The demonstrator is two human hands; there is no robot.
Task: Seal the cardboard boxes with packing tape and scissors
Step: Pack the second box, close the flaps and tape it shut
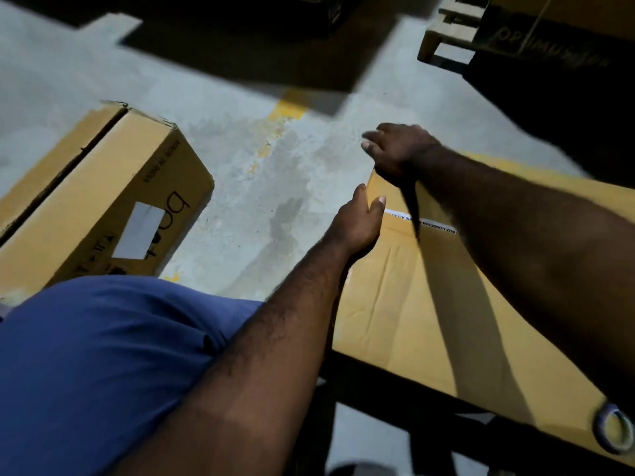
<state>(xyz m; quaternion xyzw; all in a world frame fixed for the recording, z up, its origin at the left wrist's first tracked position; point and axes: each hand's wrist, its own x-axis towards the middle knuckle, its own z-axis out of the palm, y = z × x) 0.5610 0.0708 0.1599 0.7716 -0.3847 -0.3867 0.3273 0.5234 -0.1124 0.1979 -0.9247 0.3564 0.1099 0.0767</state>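
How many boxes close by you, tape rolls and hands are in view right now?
Boxes close by: 2, box on the floor, box under the hands
Tape rolls: 1, tape roll on the second box
Hands: 2, left hand, right hand
Total: 5

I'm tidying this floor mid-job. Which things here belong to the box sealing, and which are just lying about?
For the job: large box, gripped by left hand and right hand; tape roll at its near corner; second box on the floor.
Lying about: wooden pallet; dark carton beside it.
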